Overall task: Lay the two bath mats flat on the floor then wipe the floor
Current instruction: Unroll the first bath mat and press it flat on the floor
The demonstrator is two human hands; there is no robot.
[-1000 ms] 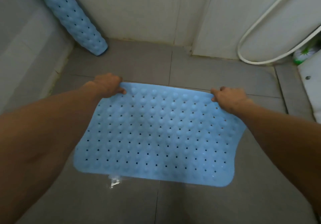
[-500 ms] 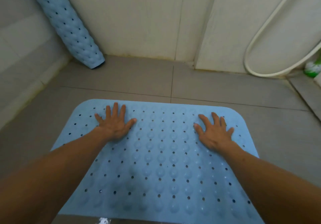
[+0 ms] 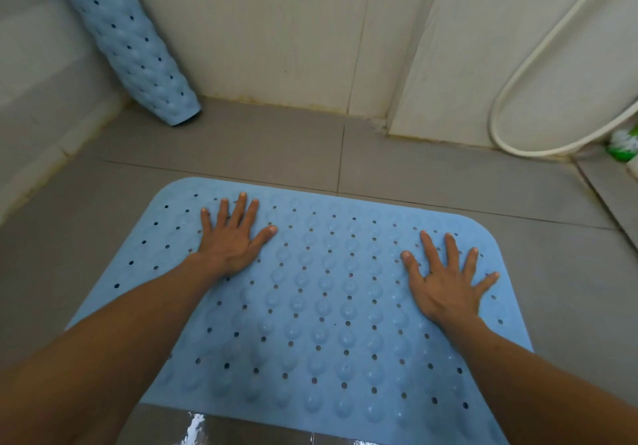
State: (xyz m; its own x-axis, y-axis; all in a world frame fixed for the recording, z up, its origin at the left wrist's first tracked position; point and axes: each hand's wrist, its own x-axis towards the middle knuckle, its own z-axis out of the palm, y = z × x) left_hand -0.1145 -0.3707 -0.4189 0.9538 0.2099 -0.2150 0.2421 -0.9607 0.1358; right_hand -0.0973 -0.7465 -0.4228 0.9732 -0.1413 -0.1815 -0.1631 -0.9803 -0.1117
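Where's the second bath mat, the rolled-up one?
The rolled light-blue rubber bath mat leans in the far-left wall corner, beyond the left hand, its end on the grey tiled floor.

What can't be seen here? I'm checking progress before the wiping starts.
- Flat mat: near corners hidden by both arms, head view.
- Rolled mat: top cut off by the frame edge.
- Green item: cut off at the right edge, unidentifiable.
- Wiping cloth: none in view.

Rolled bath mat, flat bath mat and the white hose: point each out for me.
rolled bath mat [image 3: 138,54], head view, middle of the roll leaning in the corner.
flat bath mat [image 3: 331,292], head view, bare centre between the hands.
white hose [image 3: 500,106], head view, left side of its loop.
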